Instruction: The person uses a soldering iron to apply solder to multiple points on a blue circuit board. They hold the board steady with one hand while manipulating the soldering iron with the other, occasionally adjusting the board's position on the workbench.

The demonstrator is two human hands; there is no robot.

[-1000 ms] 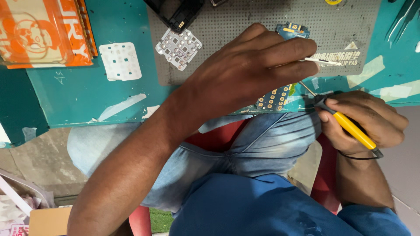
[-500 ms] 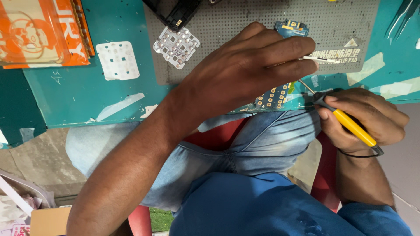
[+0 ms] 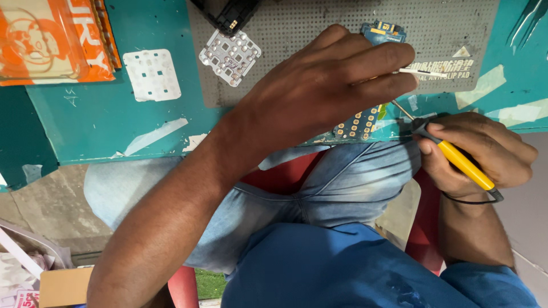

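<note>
You're leaning over the teal counter (image 3: pixel 103 122), its surface patched with strips of pale tape, and a grey perforated mat (image 3: pixel 319 28) is lying across its far middle. At the far left an orange printed packet (image 3: pixel 51 37) is sitting on the counter. Your left hand (image 3: pixel 325 94) is spreading wide over the near edge of the mat, fingers stretched to the right and pressing down on a blue circuit board (image 3: pixel 359 124); the board is lying at the counter's near edge, mostly hidden under your palm, with only its rows of gold pads peeking out near you and a blue end showing beyond your fingers. Between those fingertips you're pinching a thin white stick (image 3: pixel 422 72) that's pointing right over the mat. Your right hand (image 3: pixel 476 154) is gripping a yellow-handled soldering iron (image 3: pixel 456 159) like a pen, just off the counter's edge, its fine metal tip reaching up to the board beside your left fingers. Further left, a white keypad sheet (image 3: pixel 152 74) is lying flat on the teal, and a silvery metal keypad plate (image 3: pixel 230 57) is resting tilted on the mat's corner, just below a black part (image 3: pixel 231 14) at the top edge.
</note>
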